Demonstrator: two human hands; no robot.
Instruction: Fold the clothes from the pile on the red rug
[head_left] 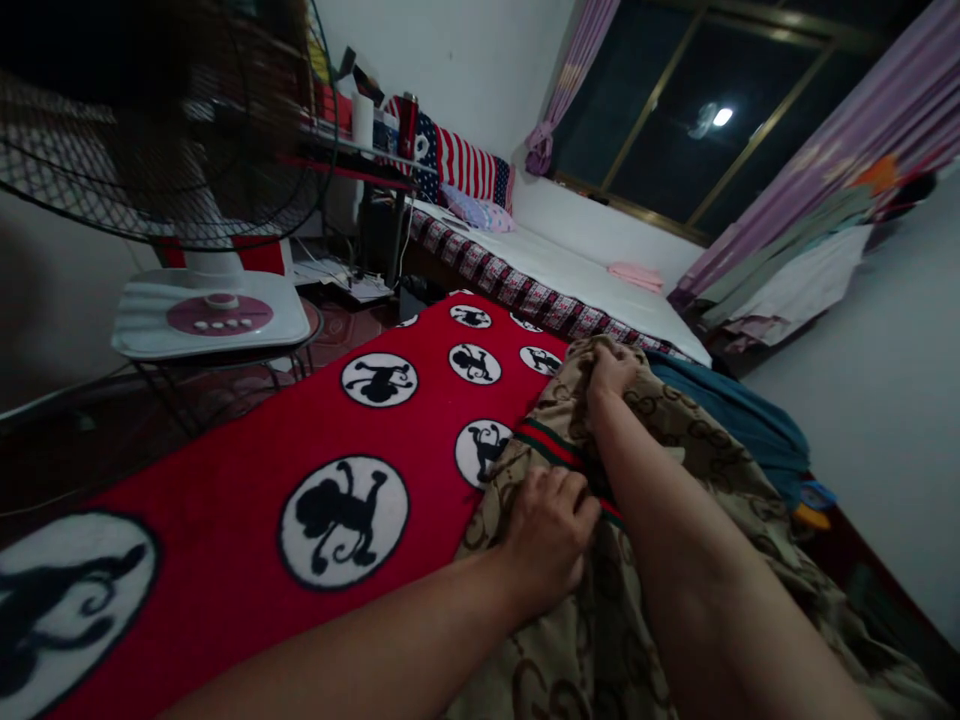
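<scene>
A tan garment (694, 430) with a brown letter pattern and a green and red stripe lies bunched at the right side of a red blanket (427, 425). Round white patches with black monkeys cover that blanket. My left hand (551, 525) is closed over the garment just below the stripe, its fingers curled into the cloth. Farther away, my right hand (615, 372) pinches the far end of the same garment, with the fingertips partly hidden in folds. Behind it lies a teal cloth (735, 415).
A fan (217, 290) stands on a stool (311, 325) at the left. Beyond the blanket is a second bed (540, 255) with pillows and a pink folded cloth (636, 276). Clothes (802, 280) hang by the window at the right. A shelf (360, 150) holds bottles.
</scene>
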